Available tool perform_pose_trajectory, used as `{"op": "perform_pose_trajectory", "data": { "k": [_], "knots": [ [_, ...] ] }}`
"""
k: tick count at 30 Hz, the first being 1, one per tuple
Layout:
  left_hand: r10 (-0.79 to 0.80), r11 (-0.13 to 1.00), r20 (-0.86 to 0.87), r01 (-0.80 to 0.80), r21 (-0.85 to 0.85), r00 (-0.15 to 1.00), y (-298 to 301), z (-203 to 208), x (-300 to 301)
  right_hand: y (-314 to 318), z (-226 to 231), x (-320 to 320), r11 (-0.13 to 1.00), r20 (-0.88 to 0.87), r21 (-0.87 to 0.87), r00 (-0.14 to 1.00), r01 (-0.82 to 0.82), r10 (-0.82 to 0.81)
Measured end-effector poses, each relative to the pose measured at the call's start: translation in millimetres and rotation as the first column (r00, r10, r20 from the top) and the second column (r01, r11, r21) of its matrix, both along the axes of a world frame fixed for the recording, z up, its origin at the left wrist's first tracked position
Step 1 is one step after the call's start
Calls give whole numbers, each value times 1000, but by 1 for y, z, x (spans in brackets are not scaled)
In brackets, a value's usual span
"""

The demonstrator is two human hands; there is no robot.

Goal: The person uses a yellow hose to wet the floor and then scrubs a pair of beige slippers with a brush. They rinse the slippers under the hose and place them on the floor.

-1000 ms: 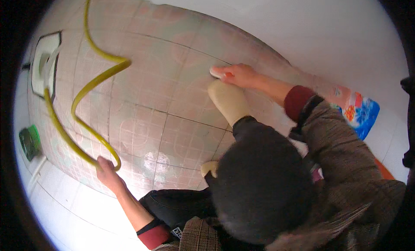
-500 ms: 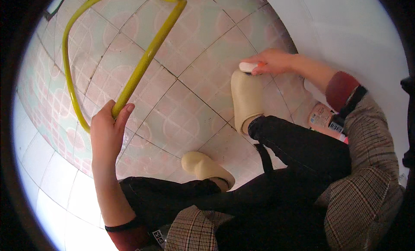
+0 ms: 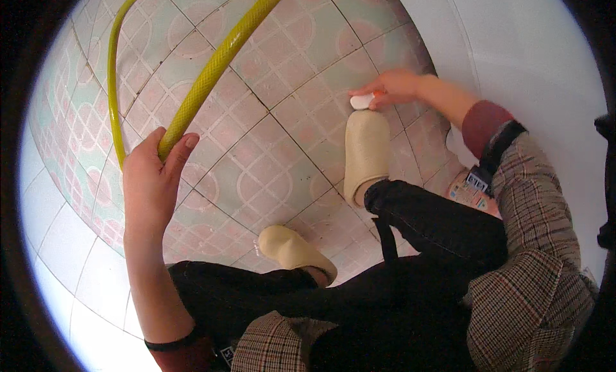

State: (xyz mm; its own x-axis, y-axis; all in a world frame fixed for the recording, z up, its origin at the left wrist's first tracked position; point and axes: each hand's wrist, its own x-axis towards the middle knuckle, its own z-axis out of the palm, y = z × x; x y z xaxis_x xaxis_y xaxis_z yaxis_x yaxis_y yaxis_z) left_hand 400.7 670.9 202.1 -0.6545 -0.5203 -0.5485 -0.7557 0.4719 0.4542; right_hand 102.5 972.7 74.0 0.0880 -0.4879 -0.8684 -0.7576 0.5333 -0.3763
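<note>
My left hand [image 3: 151,179] is closed round a yellow ribbed hose [image 3: 215,74], whose length rises up and right from the fist and loops back down on the left. At the upper right, my right hand [image 3: 398,86] grips a small white and orange brush [image 3: 362,102]. Its rounded white end shows past the fingers; its underside is hidden. The brush is just beyond the toe of my right cream shoe [image 3: 367,144], low over the tiled floor [image 3: 282,147]; whether it touches the tiles I cannot tell.
My left cream shoe [image 3: 292,247] stands on the floor at lower middle. A smooth white surface [image 3: 513,45] curves up along the right side. Beside my right knee is a pinkish labelled container [image 3: 471,194], partly hidden by my sleeve. White wall tiles [image 3: 64,244] run along the left.
My right hand and the brush have shifted slightly left, off the shoe's toe in view. My left hand has moved a little up and left, and the hose loop has shifted. Both grips stay closed.
</note>
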Motion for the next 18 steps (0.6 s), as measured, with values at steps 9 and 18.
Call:
{"op": "perform_pose_trajectory", "data": {
  "k": [9,18],
  "knots": [
    [-21,1000,-85,21,2,996,1,5,-9,-41,-7,151,759,190,-30,742,-650,643],
    [-33,999,-50,34,18,998,1,6,0,-57,-18,77,711,-10,-73,713,-700,701]
  ]
}}
